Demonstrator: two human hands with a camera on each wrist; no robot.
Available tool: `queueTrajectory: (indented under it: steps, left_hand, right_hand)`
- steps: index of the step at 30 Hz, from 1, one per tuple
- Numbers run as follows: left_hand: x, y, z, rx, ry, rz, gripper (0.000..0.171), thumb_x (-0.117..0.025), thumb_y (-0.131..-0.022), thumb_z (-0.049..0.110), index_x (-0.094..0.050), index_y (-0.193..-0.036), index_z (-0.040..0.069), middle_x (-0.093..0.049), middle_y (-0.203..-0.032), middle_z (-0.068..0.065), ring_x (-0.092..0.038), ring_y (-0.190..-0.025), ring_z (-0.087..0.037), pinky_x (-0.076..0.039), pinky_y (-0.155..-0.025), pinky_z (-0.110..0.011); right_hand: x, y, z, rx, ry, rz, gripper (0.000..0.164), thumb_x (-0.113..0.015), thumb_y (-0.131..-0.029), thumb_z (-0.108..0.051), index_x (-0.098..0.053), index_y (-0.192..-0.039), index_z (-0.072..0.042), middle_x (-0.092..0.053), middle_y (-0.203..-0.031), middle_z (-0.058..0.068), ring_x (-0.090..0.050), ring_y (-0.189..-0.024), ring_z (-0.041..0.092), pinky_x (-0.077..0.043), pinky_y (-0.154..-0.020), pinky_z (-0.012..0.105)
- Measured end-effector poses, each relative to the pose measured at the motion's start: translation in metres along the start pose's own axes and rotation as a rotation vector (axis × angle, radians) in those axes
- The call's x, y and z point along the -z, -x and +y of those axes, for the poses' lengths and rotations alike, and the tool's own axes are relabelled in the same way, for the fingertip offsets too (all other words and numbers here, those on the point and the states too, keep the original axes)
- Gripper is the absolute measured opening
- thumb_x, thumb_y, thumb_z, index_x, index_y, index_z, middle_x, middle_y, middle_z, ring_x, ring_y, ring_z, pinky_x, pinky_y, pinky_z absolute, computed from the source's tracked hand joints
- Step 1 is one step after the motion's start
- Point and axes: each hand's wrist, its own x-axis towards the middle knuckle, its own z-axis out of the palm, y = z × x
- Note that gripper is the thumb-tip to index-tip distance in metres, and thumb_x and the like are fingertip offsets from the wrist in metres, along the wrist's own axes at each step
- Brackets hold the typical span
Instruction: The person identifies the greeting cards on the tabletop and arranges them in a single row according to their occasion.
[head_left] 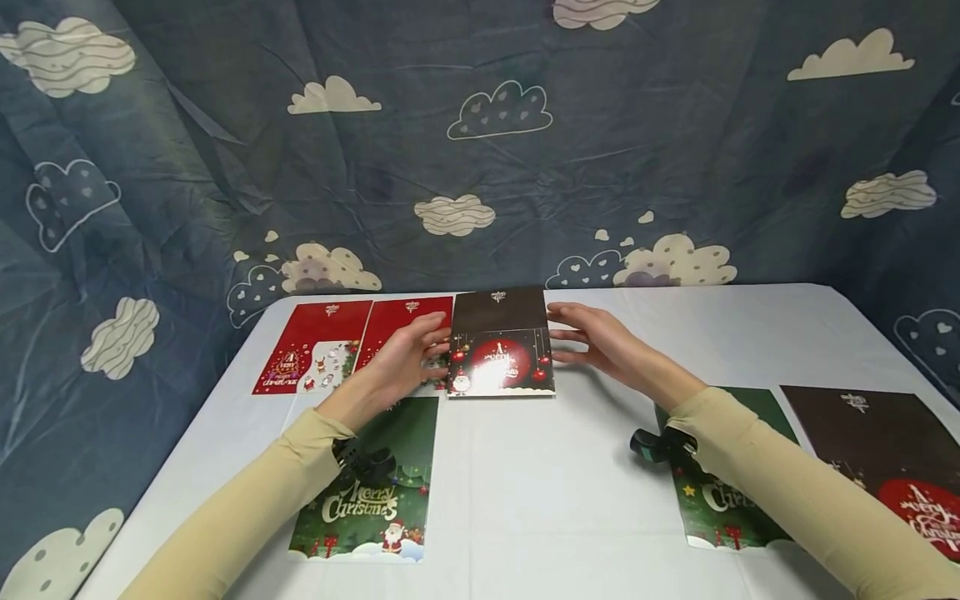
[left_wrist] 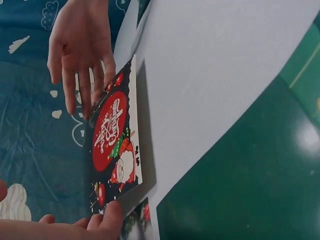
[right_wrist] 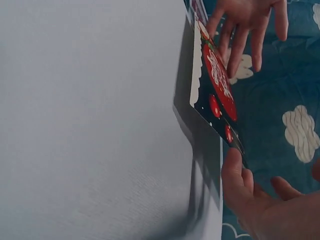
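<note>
Toward far edge of white table (head_left: 540, 483), black Christmas card (head_left: 501, 346) between left hand (head_left: 401, 358) and right hand (head_left: 607, 340) — fingers extended at opposite side edges, not clenched round it. Handling, presumably: light, fairly stiff, glossy enough to slip, easily creased — best held by side edges.

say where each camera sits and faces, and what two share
Head: on the head, facing forward and down at a dark card between left hand and right hand, the table and backdrop; hands and sleeves show.
Left wrist: on that wrist, facing across the card; left hand at bottom left, right hand at top.
Right wrist: on that wrist, facing across the card from the other side; right hand at lower right, left hand at top.
Shared: both wrist views catch card and hands.
</note>
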Motion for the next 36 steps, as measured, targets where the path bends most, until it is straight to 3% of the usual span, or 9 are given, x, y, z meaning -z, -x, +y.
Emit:
queueTrajectory:
  steps: [8, 15, 23, 28, 36]
  left_hand:
    - [0.001, -0.011, -0.006, 0.067, 0.05, 0.03, 0.065, -0.044, -0.103, 0.03, -0.013, -0.158, 0.013, -0.019, -0.16, -0.016, -0.02, -0.141, -0.037, -0.022, -0.113, -0.059]
    - [0.003, -0.016, -0.003, 0.046, 0.013, 0.046, 0.065, -0.044, -0.103, 0.029, -0.011, -0.157, 0.013, -0.021, -0.158, -0.02, -0.022, -0.141, -0.04, -0.026, -0.112, -0.058]
    - [0.005, -0.019, -0.005, 0.056, 0.029, 0.062, 0.066, -0.046, -0.103, 0.029, -0.009, -0.157, 0.015, -0.016, -0.159, -0.021, -0.023, -0.142, -0.041, -0.028, -0.11, -0.06]
    - [0.005, -0.02, -0.008, 0.054, 0.05, 0.075, 0.066, -0.047, -0.102, 0.028, -0.011, -0.156, 0.013, -0.017, -0.158, -0.021, -0.023, -0.142, -0.04, -0.029, -0.109, -0.06]
    - [0.009, -0.02, -0.002, 0.043, -0.009, 0.056, 0.065, -0.045, -0.103, 0.028, -0.012, -0.156, 0.012, -0.016, -0.159, -0.021, -0.026, -0.141, -0.04, -0.032, -0.107, -0.062]
  right_hand:
    - [0.009, -0.015, 0.006, -0.033, 0.02, -0.002, 0.056, -0.04, -0.107, -0.026, -0.025, -0.153, 0.002, -0.028, -0.157, 0.017, -0.035, -0.139, 0.037, -0.043, -0.102, 0.052]
    - [0.012, -0.024, 0.006, -0.073, 0.019, 0.023, 0.057, -0.041, -0.106, -0.029, -0.025, -0.153, 0.0, -0.03, -0.156, 0.019, -0.036, -0.138, 0.036, -0.045, -0.1, 0.052]
    - [0.011, -0.028, 0.012, -0.074, 0.09, 0.029, 0.06, -0.04, -0.105, -0.032, -0.026, -0.153, 0.001, -0.03, -0.155, 0.021, -0.042, -0.134, 0.034, -0.051, -0.093, 0.045]
    - [0.008, -0.026, 0.012, -0.077, 0.088, 0.027, 0.055, -0.039, -0.106, -0.026, -0.027, -0.152, 0.004, -0.032, -0.154, 0.022, -0.039, -0.136, 0.035, -0.047, -0.098, 0.047]
    - [0.004, -0.026, 0.012, -0.045, 0.152, 0.016, 0.049, -0.038, -0.106, -0.023, -0.04, -0.145, 0.006, -0.042, -0.147, 0.022, -0.043, -0.132, 0.035, -0.048, -0.098, 0.044]
